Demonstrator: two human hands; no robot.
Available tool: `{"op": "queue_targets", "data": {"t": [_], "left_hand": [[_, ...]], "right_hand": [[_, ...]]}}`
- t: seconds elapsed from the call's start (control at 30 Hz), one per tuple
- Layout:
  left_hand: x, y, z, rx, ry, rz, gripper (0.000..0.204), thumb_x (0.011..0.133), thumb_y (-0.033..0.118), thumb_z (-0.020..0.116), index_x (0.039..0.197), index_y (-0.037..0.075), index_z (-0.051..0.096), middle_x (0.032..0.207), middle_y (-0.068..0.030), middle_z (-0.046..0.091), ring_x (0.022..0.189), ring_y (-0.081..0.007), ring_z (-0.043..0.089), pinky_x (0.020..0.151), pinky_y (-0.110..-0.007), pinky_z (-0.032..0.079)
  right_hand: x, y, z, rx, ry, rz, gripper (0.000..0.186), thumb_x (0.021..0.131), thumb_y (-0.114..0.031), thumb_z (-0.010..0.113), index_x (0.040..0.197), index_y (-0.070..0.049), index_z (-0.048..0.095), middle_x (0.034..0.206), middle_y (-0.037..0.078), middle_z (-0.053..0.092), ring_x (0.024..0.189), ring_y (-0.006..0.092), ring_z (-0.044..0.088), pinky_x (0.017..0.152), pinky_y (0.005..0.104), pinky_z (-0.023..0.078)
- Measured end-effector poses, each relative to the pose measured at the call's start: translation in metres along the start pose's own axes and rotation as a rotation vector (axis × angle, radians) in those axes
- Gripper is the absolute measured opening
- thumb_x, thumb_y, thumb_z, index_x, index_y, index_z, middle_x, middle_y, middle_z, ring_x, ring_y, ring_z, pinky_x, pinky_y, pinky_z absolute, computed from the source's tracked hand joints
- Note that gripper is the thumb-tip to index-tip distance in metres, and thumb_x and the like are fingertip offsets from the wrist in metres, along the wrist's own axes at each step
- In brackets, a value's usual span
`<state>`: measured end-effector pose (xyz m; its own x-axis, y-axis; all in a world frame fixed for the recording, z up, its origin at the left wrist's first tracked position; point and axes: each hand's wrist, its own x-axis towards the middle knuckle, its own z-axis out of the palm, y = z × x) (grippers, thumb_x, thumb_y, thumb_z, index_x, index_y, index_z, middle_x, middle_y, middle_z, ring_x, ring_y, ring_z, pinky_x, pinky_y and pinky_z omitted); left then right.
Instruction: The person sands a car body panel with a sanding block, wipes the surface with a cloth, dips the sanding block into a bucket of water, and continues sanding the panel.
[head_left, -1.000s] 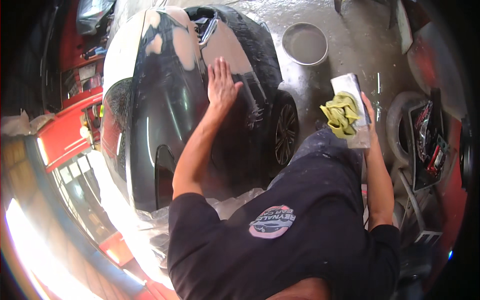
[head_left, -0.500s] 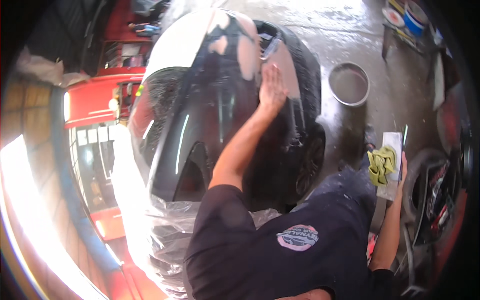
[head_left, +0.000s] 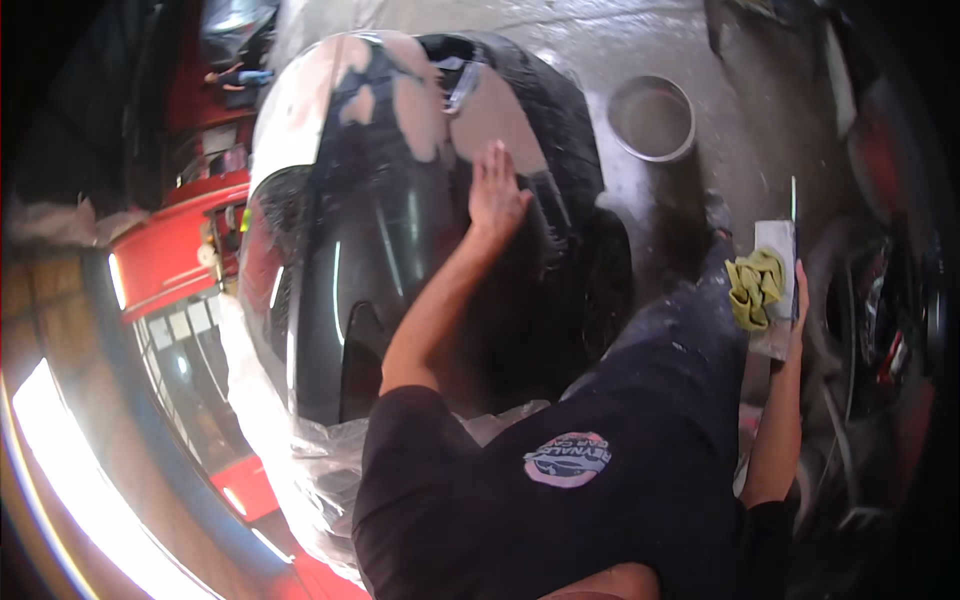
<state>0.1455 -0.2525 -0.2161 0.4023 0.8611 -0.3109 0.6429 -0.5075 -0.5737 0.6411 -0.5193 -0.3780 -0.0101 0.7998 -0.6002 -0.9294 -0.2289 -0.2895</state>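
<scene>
My left hand [head_left: 497,195] lies flat, fingers stretched out, on the dark wet body panel of a car [head_left: 400,270]. Its fingertips reach the lower edge of a beige filler patch [head_left: 492,118] beside the rear light [head_left: 461,88]. At my right side, my right hand [head_left: 801,300] grips a long, flat, grey-white block [head_left: 773,238], like a sanding block, along its outer edge. A crumpled yellow-green cloth [head_left: 757,285] rests on that block. Most of the right fingers are hidden behind the block.
A round metal tub [head_left: 652,158] stands on the wet floor right of the car. Clear plastic sheeting [head_left: 320,470] hangs at the car's near end. Dark car parts [head_left: 865,310] stand along the right side. Red equipment [head_left: 180,250] is at the left.
My left hand has slid a little toward me along the panel, away from the rear light. The whole view has shifted. My right hand keeps its hold on the block and cloth.
</scene>
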Motion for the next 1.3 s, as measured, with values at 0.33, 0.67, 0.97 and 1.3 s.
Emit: {"op": "queue_targets", "data": {"t": [0.33, 0.67, 0.97, 1.3], "left_hand": [[0.146, -0.047, 0.008, 0.257, -0.021, -0.111, 0.090, 0.104, 0.060, 0.049, 0.164, -0.005, 0.033, 0.173, -0.0223, 0.029, 0.163, -0.0376, 0.020, 0.132, -0.058, 0.007], [0.058, -0.003, 0.002, 0.255, -0.048, 0.004, 0.090, 0.105, 0.060, 0.046, 0.164, -0.007, 0.031, 0.174, -0.0244, 0.025, 0.164, -0.0396, 0.015, 0.132, -0.059, 0.004], [-0.042, 0.043, 0.009, 0.150, -0.069, 0.058, 0.092, 0.102, 0.059, 0.053, 0.163, -0.007, 0.033, 0.174, -0.0242, 0.024, 0.164, -0.0399, 0.015, 0.132, -0.057, 0.006], [-0.121, 0.080, 0.011, 0.038, -0.158, 0.164, 0.093, 0.101, 0.058, 0.056, 0.163, -0.007, 0.032, 0.175, -0.0241, 0.023, 0.164, -0.0396, 0.014, 0.133, -0.056, 0.007]], "right_hand": [[-0.030, -0.037, 0.002, 0.063, 0.131, 0.026, 0.057, 0.108, -0.048, 0.055, 0.138, -0.002, 0.065, 0.129, 0.012, 0.074, 0.113, 0.0257, 0.073, 0.103, 0.0402, 0.057], [0.004, -0.032, 0.025, 0.025, 0.092, 0.016, 0.059, 0.108, -0.046, 0.054, 0.141, 0.003, 0.062, 0.133, 0.018, 0.071, 0.117, 0.0297, 0.072, 0.106, 0.0430, 0.056], [-0.004, -0.008, 0.036, 0.033, -0.044, 0.115, 0.056, 0.106, -0.045, 0.059, 0.137, 0.002, 0.064, 0.127, 0.017, 0.074, 0.110, 0.0282, 0.074, 0.101, 0.0422, 0.059], [-0.034, 0.007, 0.014, 0.079, 0.007, 0.061, 0.056, 0.106, -0.045, 0.059, 0.137, 0.001, 0.065, 0.126, 0.016, 0.074, 0.109, 0.0283, 0.074, 0.099, 0.0425, 0.059]]}}
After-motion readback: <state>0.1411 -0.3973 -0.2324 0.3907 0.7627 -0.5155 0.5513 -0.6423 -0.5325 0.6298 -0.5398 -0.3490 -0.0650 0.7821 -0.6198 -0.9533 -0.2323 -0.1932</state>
